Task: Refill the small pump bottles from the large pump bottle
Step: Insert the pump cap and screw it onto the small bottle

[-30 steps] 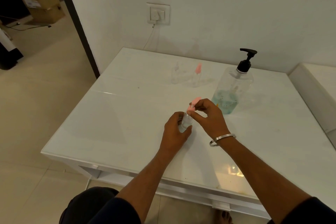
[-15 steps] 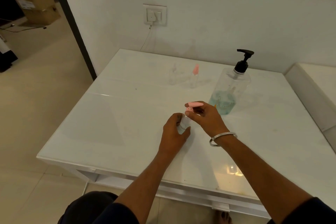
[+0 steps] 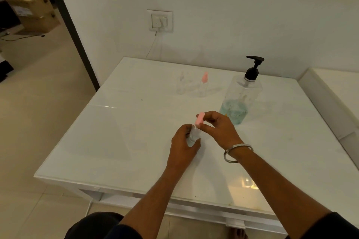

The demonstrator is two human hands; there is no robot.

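My left hand [image 3: 183, 144] grips a small clear bottle [image 3: 194, 135] standing on the white table [image 3: 120, 141]. My right hand [image 3: 219, 128] pinches its pink pump top [image 3: 200, 120], which sits tilted at the bottle's neck. The large clear pump bottle [image 3: 240, 99] with a black pump head stands just behind my right hand, with blue-green liquid in its bottom part. Farther back stand two more small clear bottles, one with a clear top [image 3: 181, 83] and one with a pink top [image 3: 203, 84].
A wall socket [image 3: 159, 20] with a plug and a hanging cable is on the wall behind the table. A white ledge [image 3: 330, 103] adjoins the table on the right. Cardboard boxes [image 3: 33, 13] sit on the floor beyond a doorway at the left.
My right hand has kept turning the pink pump top on the small bottle; the top now points up-left. My left hand keeps the bottle in the same spot.
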